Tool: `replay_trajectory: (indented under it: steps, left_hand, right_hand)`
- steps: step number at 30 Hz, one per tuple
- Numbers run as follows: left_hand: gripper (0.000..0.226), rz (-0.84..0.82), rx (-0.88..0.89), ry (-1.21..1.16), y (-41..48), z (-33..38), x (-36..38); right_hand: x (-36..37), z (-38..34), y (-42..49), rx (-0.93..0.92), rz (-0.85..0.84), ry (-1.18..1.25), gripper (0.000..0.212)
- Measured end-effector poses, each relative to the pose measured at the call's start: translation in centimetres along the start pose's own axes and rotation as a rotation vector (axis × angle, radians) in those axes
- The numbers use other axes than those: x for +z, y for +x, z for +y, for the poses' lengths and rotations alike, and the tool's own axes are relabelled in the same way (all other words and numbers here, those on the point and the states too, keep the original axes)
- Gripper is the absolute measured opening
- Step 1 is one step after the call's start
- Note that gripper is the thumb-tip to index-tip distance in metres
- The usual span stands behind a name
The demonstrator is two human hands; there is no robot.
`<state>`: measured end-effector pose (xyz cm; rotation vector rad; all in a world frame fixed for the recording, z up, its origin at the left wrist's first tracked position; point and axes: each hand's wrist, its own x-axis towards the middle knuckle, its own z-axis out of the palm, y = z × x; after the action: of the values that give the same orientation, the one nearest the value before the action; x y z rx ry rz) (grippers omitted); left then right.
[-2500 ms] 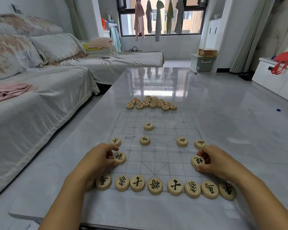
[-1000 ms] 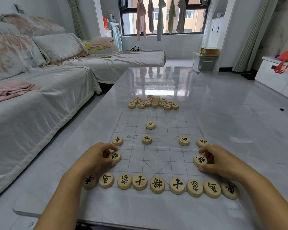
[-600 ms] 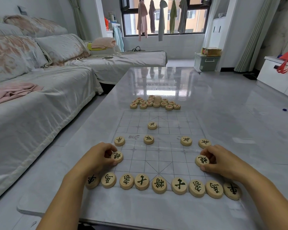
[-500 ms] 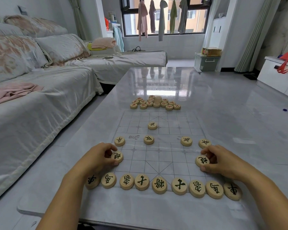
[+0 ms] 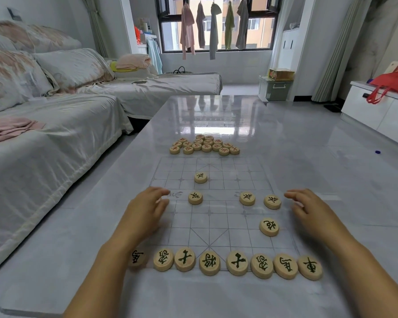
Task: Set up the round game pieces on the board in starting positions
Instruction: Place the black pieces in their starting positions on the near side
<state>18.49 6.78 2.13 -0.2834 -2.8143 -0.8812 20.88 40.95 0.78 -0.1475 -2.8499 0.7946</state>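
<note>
Left hand (image 5: 145,214): loose, empty, over the board (image 5: 216,222)'s left edge.
Stray piece (image 5: 200,177): sits too far up; best slid gently back into the row's gap.
Right hand (image 5: 313,214): relaxed, empty, just beside the right-edge piece (image 5: 272,201).

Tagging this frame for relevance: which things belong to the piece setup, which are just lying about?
Job: board, near row of black-marked pieces, mid-board pieces, red-marked pile, left hand, right hand.
Lying about: red bag, pink cloth, green bin, hanging clothes.
</note>
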Motion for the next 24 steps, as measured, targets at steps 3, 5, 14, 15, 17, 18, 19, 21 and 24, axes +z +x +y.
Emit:
replay_trajectory:
  steps: [3,5,14,15,17,18,19,21,24]
  left_hand:
    - [0.034,-0.062,0.078,-0.002,0.3,2.2,1.8]
    - [0.034,-0.100,0.115,-0.008,0.5,3.5,3.0]
    - [0.039,-0.258,0.216,0.093,1.7,7.0,6.5]
    - [0.039,-0.269,0.228,0.093,2.0,7.5,6.9]
    - [0.040,-0.298,0.255,0.098,2.4,8.7,7.7]
    - [0.041,-0.316,0.275,0.112,2.5,9.3,8.2]
    - [0.042,-0.338,0.297,0.138,2.6,9.9,8.7]
    - [0.045,-0.398,0.329,0.206,2.8,10.6,9.7]
    - [0.051,-0.477,0.315,0.278,2.7,10.8,10.6]
  right_hand:
    - [0.3,-0.2,0.1,-0.107,-0.060,-0.060,0.040]
    - [0.5,-0.2,0.1,-0.168,-0.127,-0.106,0.042]
    - [-0.1,1.3,0.2,-0.064,-0.014,-0.111,0.037]
    - [-0.2,1.3,0.2,-0.070,-0.009,-0.100,0.038]
    - [-0.1,1.3,0.1,-0.128,-0.058,-0.110,0.041]
    - [0.0,1.2,0.2,-0.160,-0.096,-0.127,0.042]
    - [0.2,1.1,0.2,-0.181,-0.121,-0.146,0.042]
    - [0.3,1.1,0.4,-0.171,-0.101,-0.164,0.039]
    - [0.1,1.5,0.5,-0.053,-0.027,-0.112,0.035]
